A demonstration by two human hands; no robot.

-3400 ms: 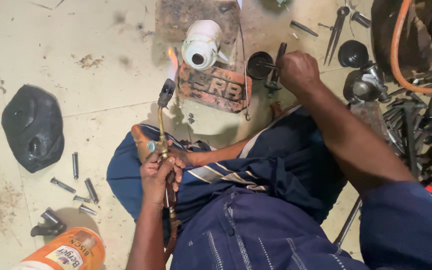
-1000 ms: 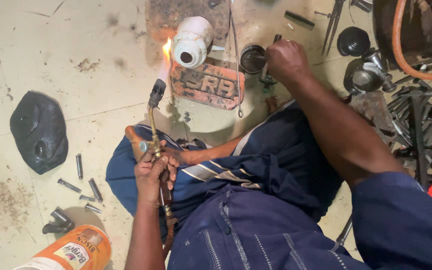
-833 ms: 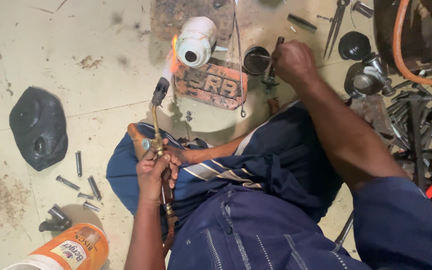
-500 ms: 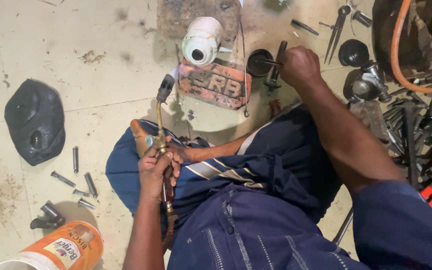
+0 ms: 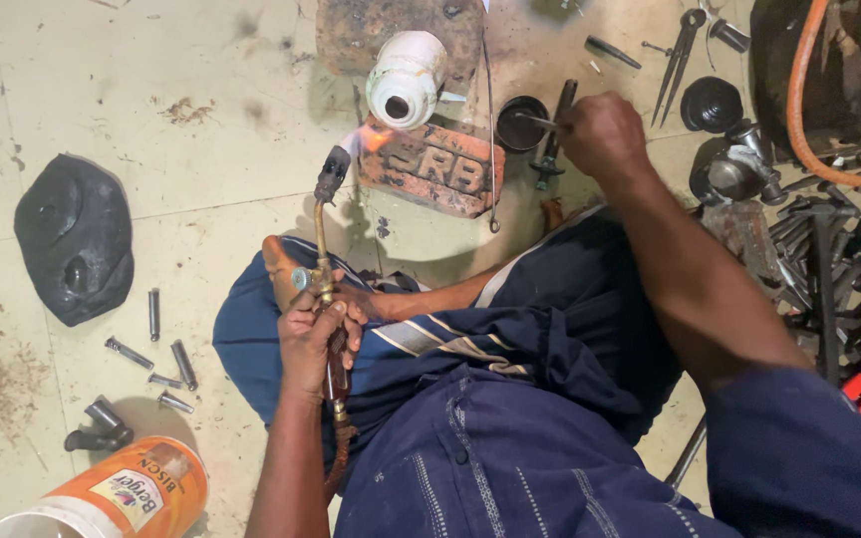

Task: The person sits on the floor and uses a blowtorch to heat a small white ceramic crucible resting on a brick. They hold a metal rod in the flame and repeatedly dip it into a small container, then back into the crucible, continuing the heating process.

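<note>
Your left hand [image 5: 319,334] is wrapped tight around the handle of the brass gas torch [image 5: 323,249], its nozzle pointing far from you toward the red brick [image 5: 432,169]. A moment ago the flame was licking up at the side of the white cylinder-shaped part [image 5: 407,80] that rests on the brick's far edge; now the torch tip has dropped back a little and the small orange flame [image 5: 371,139] plays on the brick's near-left corner, just short of the white part. By the look of it, the heat is off the workpiece for the moment.

Your right hand [image 5: 605,134] is closed around a thin metal rod [image 5: 535,122] whose tip reaches into a small dark round tin [image 5: 520,122] just right of the brick; it has stayed over that tin throughout. A thin wire [image 5: 490,130] hangs down along the brick's right side.

Around you on the floor: a crumpled black rag [image 5: 74,239] to the left, scattered short metal sleeves and bolts [image 5: 156,354] near it, and an orange tin [image 5: 122,493] lying on its side at the near left. To the right lies a heap of dark tools and metal parts [image 5: 829,259], with an orange hose [image 5: 809,110] curving over it, and dividers [image 5: 680,50] at the far edge. Your own blue cloth-covered knee [image 5: 550,329] sits between your two arms, close under the torch hose.
</note>
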